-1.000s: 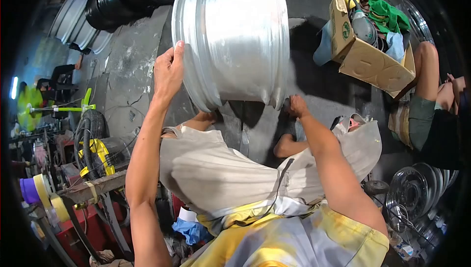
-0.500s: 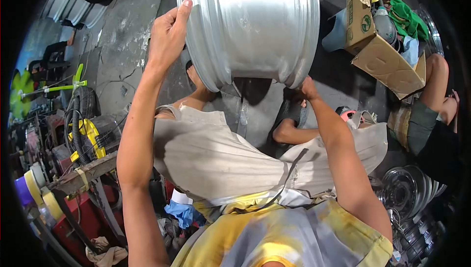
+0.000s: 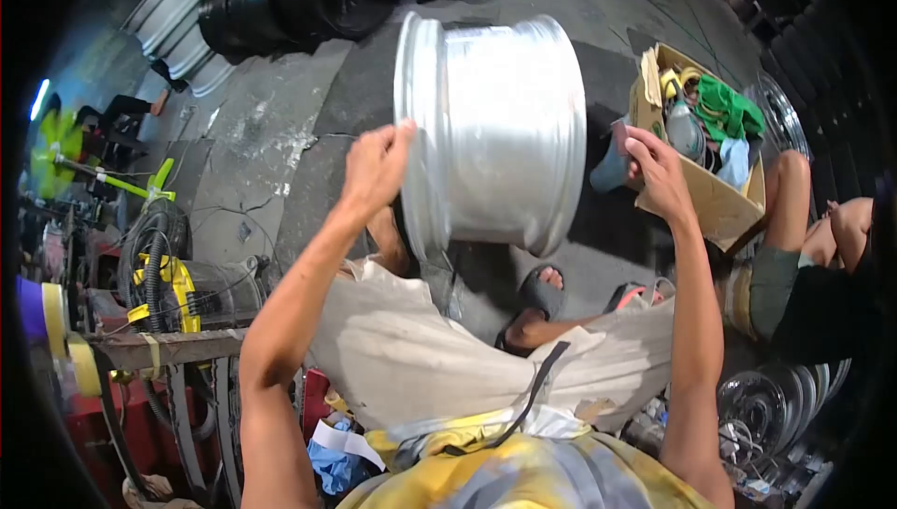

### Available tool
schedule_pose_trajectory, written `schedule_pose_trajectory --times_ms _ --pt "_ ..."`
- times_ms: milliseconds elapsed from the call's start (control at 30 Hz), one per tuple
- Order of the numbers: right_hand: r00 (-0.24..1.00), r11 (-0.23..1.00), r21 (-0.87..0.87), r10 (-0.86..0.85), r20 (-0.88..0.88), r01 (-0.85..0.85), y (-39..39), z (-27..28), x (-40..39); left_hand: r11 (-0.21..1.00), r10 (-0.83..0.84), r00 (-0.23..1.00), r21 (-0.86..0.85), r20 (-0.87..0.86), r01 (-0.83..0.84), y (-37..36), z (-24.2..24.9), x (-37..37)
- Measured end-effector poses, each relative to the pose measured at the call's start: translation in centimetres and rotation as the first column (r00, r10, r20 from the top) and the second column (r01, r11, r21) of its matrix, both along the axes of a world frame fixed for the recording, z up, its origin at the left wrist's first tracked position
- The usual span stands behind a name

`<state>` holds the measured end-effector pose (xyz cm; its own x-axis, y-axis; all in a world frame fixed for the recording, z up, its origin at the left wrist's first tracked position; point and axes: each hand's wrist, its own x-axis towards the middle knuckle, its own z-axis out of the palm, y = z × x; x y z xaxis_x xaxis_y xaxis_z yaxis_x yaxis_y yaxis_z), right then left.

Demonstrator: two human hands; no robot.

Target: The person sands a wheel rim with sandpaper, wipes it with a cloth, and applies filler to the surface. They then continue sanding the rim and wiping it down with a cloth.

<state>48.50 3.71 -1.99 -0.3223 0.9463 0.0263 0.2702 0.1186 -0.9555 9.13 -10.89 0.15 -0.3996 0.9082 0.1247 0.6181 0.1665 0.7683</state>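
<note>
Left hand [image 3: 377, 169] grips the wheel's [image 3: 500, 135] edge — right hand [image 3: 659, 172] pinches a reddish piece [image 3: 620, 136] near the box [image 3: 715, 215].

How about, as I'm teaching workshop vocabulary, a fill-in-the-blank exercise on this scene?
1. The left hand touches the edge of a large wheel rim that is ____ in colour.
2. With the right hand holding a small flat piece apart from the wheel rim, the number of hands touching the rim is ____.
3. The green cloth lies in an open cardboard ____.
4. A dark sandal is worn on a ____.

Missing words: silver; one; box; foot.
</note>
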Motion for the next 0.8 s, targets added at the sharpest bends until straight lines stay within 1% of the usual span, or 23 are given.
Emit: schedule_pose_trajectory --times_ms 33,67,100,133,167,200,233,267,300,333,367,400,433,467,500,533,567,633,667,733,800 --pt "0.999 0.999 0.043 0.034 0.01 -0.034 -1.9 2.1 -1.7 0.998 -0.005 1.0 -0.067 0.016 0.006 -0.7 0.5 0.3" --pt "0.998 0.995 0.076 0.06 0.023 -0.062 -4.2 3.8 -4.0 0.993 -0.062 0.998 -0.096 0.025 0.064 -1.1 0.3 0.0" --pt "0.989 0.969 0.212 0.111 0.099 -0.13 -6.3 5.0 -6.7 0.993 -0.061 0.998 -0.1 0.02 0.063 -1.7 0.5 -0.2" --pt "0.976 0.909 0.357 0.196 0.092 -0.216 -7.2 4.2 -9.0 0.977 -0.113 0.988 -0.169 0.105 0.129 -2.3 1.0 -0.2" --pt "0.949 0.907 0.314 0.211 0.235 -0.279 -8.7 5.1 -11.2 0.953 -0.156 0.969 -0.23 0.193 0.199 -2.6 1.2 -0.4" --pt "0.944 0.908 0.325 0.175 0.28 -0.265 -9.6 4.6 -13.7 0.937 -0.182 0.951 -0.249 0.251 0.245 -2.8 1.3 -0.9" --pt "0.96 0.886 0.395 0.162 0.23 -0.244 -10.2 3.4 -15.9 0.938 -0.176 0.951 -0.251 0.253 0.24 -2.9 1.3 -1.1" --pt "0.954 0.877 0.42 0.12 0.275 -0.232 -11.0 2.8 -17.9 0.958 -0.137 0.939 -0.2 0.314 0.206 -2.6 1.6 -1.2" --pt "0.953 0.876 0.421 0.123 0.278 -0.237 -11.7 2.5 -19.5 0.975 -0.103 0.921 -0.146 0.376 0.169 -2.1 1.9 -1.3" --pt "0.963 0.868 0.47 0.032 0.267 -0.159 -12.9 2.2 -20.7 0.992 -0.09 0.929 -0.054 0.359 0.117 -1.4 2.3 -1.2" --pt "0.966 0.85 0.521 -0.059 0.251 -0.083 -13.8 1.9 -21.6 0.992 -0.089 0.927 -0.049 0.364 0.114 -0.1 2.2 -1.5" --pt "0.98 0.825 0.565 -0.113 0.163 0.001 -14.7 1.2 -22.0 0.997 -0.061 0.979 -0.027 0.195 0.068 1.3 1.9 -1.7" --pt "0.979 0.821 0.571 -0.109 0.175 -0.011 -15.2 0.8 -22.2 1.0 -0.021 0.999 0.001 0.024 0.021 2.3 1.5 -1.5" --pt "0.969 0.785 0.62 -0.163 0.188 0.012 -15.6 0.4 -22.3 1.0 -0.016 0.999 0.009 0.037 0.016 2.9 0.9 -0.8" --pt "0.957 0.745 0.666 -0.218 0.192 0.036 -15.8 0.0 -22.3 0.996 0.06 0.996 0.061 0.063 -0.063 3.5 0.7 0.2" --pt "0.95 0.722 0.691 -0.231 0.209 0.023 -15.0 -0.2 -22.6 0.984 0.132 0.987 0.106 0.087 -0.141 3.8 0.5 0.8" --pt "0.951 0.722 0.691 -0.228 0.209 0.021 -13.7 -0.3 -22.9 0.984 0.135 0.987 0.106 0.086 -0.144 3.9 0.4 0.9" --pt "0.936 0.66 0.751 -0.258 0.239 -0.01 -10.6 0.8 -24.0 0.983 0.153 0.986 0.097 0.064 -0.159 3.8 0.5 0.8" --pt "0.937 0.664 0.747 -0.256 0.238 -0.008 -9.2 1.3 -24.5 0.983 0.154 0.986 0.091 0.06 -0.159 3.9 0.5 0.6" --pt "0.925 0.725 0.686 -0.219 0.31 -0.059 -7.1 2.2 -25.0 0.984 0.143 0.99 0.102 0.003 -0.143 4.6 0.5 0.0" --pt "0.925 0.698 0.714 -0.234 0.3 -0.055 -9.5 1.2 -24.0 0.984 0.153 0.988 0.094 0.012 -0.153 5.6 0.7 -0.3"
